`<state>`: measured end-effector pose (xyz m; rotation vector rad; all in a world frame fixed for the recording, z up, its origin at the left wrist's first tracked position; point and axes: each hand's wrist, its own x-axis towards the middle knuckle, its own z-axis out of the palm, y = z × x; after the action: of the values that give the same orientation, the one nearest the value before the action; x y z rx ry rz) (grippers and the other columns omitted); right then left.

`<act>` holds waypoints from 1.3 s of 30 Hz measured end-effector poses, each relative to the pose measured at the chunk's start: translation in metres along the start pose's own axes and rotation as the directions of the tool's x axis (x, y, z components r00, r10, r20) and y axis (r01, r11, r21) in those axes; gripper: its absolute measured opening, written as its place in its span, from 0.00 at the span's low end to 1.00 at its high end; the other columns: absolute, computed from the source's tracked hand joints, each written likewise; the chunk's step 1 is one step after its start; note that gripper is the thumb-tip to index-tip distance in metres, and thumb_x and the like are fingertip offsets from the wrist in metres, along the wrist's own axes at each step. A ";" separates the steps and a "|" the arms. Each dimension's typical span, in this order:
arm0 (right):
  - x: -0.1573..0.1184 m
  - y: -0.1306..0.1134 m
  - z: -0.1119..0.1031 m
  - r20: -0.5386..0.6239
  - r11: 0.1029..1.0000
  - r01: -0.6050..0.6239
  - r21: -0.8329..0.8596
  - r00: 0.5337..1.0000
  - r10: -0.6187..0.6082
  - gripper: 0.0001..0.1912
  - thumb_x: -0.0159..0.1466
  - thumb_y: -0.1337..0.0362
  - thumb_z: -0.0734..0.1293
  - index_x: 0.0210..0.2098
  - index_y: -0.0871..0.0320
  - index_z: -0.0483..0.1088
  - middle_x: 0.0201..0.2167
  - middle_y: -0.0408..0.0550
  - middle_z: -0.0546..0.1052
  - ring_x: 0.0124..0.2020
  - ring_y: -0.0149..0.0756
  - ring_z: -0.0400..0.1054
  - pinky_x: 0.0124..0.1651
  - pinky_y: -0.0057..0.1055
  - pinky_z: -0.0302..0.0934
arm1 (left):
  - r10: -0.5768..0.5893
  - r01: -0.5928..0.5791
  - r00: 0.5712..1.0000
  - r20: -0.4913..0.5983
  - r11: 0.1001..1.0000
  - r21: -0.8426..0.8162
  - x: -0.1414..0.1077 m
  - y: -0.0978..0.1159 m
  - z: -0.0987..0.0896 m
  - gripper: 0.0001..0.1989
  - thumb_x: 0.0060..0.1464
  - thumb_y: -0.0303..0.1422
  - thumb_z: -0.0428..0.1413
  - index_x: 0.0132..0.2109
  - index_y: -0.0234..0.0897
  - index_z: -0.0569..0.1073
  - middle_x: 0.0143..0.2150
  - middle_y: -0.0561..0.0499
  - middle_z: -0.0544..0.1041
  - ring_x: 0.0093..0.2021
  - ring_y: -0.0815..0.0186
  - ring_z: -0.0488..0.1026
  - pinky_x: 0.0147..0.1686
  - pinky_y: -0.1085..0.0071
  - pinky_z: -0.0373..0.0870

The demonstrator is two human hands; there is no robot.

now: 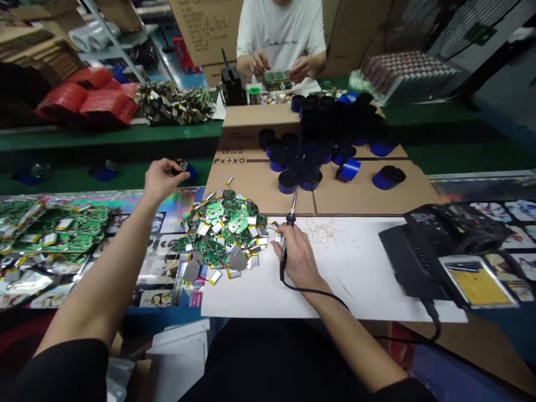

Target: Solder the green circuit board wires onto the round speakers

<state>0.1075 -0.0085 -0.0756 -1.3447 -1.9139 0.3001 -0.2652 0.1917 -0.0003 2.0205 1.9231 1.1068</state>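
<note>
My left hand (pixel 161 180) reaches out over the green belt, thumb and fingers pinched on a small circuit board (pixel 183 165). A blue housing (pixel 191 171) shows just behind the thumb; whether the board is fixed in it I cannot tell. In my right hand (pixel 298 254) is a soldering iron (pixel 290 223), its tip pointing away from me towards the blue-black round housings (pixel 288 181) on the cardboard. Left of that hand lies a heap of green circuit boards (pixel 228 218) with silver battery cells (pixel 215 277) wired to them.
A black soldering station (pixel 419 251) stands right, beside a yellow sponge tray (pixel 479 282). Wire scraps (pixel 329 231) lie on the white sheet (pixel 259 301). More boards (pixel 75 229) are at left. Blue pieces (pixel 104 172) sit on the green belt (pixel 138 139). Opposite, a co-worker (pixel 280 39) handles boards.
</note>
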 end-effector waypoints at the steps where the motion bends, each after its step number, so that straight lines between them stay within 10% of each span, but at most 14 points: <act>1: 0.000 0.000 -0.001 -0.017 1.000 0.010 0.020 1.000 -0.009 0.15 0.70 0.72 0.66 0.54 0.54 0.68 0.47 0.55 0.79 0.47 0.52 0.76 0.49 0.47 0.73 | 0.011 -0.011 1.000 0.011 1.000 0.010 0.004 -0.004 0.004 0.33 0.59 0.61 0.61 0.32 0.30 0.71 0.29 0.60 0.69 0.37 0.74 0.71 0.41 0.69 0.64; 8: -0.013 0.002 -0.020 -0.165 0.976 0.122 0.182 0.982 -0.091 0.21 0.68 0.75 0.68 0.56 0.50 0.63 0.48 0.51 0.77 0.50 0.45 0.77 0.51 0.44 0.77 | 0.289 -0.280 0.955 0.070 0.954 -0.111 -0.001 0.068 0.035 0.17 0.63 0.50 0.62 0.45 0.41 0.74 0.44 0.49 0.79 0.53 0.55 0.75 0.47 0.55 0.74; 10: -0.019 0.004 -0.028 -0.197 0.963 0.147 0.228 0.975 -0.103 0.24 0.67 0.75 0.71 0.57 0.50 0.63 0.48 0.50 0.77 0.51 0.44 0.78 0.51 0.45 0.78 | 0.382 -0.343 0.894 0.233 0.919 -0.194 -0.012 0.110 0.055 0.17 0.65 0.46 0.61 0.53 0.40 0.76 0.49 0.51 0.81 0.49 0.62 0.78 0.48 0.61 0.76; 13: -0.024 0.005 -0.040 -0.244 0.946 0.152 0.287 0.966 -0.081 0.26 0.64 0.74 0.74 0.56 0.49 0.64 0.46 0.47 0.76 0.49 0.42 0.78 0.50 0.44 0.78 | 0.532 -0.442 0.684 0.499 0.847 -0.296 -0.030 0.169 0.091 0.23 0.63 0.41 0.64 0.62 0.41 0.74 0.59 0.46 0.79 0.55 0.59 0.78 0.54 0.62 0.75; 17: -0.027 0.005 -0.057 -0.314 0.917 0.121 0.380 0.949 0.005 0.28 0.62 0.75 0.75 0.55 0.49 0.63 0.42 0.44 0.74 0.48 0.39 0.77 0.49 0.42 0.79 | 0.467 -0.440 0.689 0.555 0.877 -0.192 -0.039 0.208 0.122 0.11 0.61 0.37 0.66 0.45 0.35 0.75 0.50 0.42 0.78 0.49 0.55 0.76 0.47 0.63 0.72; 21: -0.030 0.003 -0.075 -0.360 0.899 0.106 0.426 0.931 0.061 0.28 0.60 0.74 0.76 0.53 0.48 0.64 0.43 0.44 0.75 0.48 0.39 0.77 0.51 0.43 0.80 | 0.455 -0.416 0.685 0.569 0.885 -0.208 -0.047 0.211 0.106 0.10 0.58 0.33 0.67 0.37 0.37 0.71 0.39 0.48 0.76 0.41 0.59 0.74 0.42 0.66 0.67; 27: -0.024 -0.006 -0.104 -0.398 0.819 0.101 0.564 0.903 0.163 0.27 0.61 0.74 0.76 0.51 0.46 0.64 0.43 0.43 0.74 0.46 0.36 0.76 0.55 0.45 0.79 | 0.541 -0.361 0.435 0.720 0.837 -0.411 -0.125 0.203 0.046 0.09 0.61 0.33 0.64 0.41 0.39 0.70 0.51 0.47 0.78 0.50 0.57 0.77 0.48 0.64 0.71; 30: -0.018 -0.012 -0.115 -0.402 0.805 0.095 0.586 0.896 0.187 0.24 0.62 0.68 0.78 0.49 0.46 0.64 0.42 0.43 0.74 0.45 0.37 0.75 0.52 0.46 0.79 | 0.530 -0.297 0.454 0.717 0.848 -0.439 -0.172 0.199 0.038 0.11 0.62 0.29 0.64 0.47 0.40 0.69 0.57 0.43 0.77 0.56 0.54 0.77 0.53 0.59 0.74; 35: -0.015 -0.022 -0.120 -0.326 0.782 0.060 0.620 0.927 0.187 0.24 0.63 0.63 0.79 0.48 0.46 0.63 0.41 0.43 0.74 0.43 0.39 0.76 0.50 0.48 0.78 | 0.471 -0.032 0.608 0.639 0.819 -0.573 -0.204 0.209 0.042 0.33 0.64 0.39 0.67 0.70 0.45 0.62 0.75 0.38 0.65 0.74 0.49 0.66 0.71 0.47 0.67; 39: -0.018 -0.020 -0.121 -0.331 0.797 0.071 0.599 0.929 0.167 0.24 0.62 0.66 0.78 0.49 0.46 0.63 0.41 0.42 0.74 0.42 0.38 0.75 0.48 0.43 0.77 | 0.364 0.276 0.696 0.619 0.661 -0.698 -0.199 0.223 0.052 0.21 0.69 0.37 0.62 0.65 0.41 0.71 0.51 0.45 0.84 0.52 0.60 0.83 0.55 0.60 0.80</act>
<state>0.1804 -0.0600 0.0100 -0.9281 -1.3013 0.5854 -0.0372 -0.0088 0.0079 1.6051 0.7746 0.7186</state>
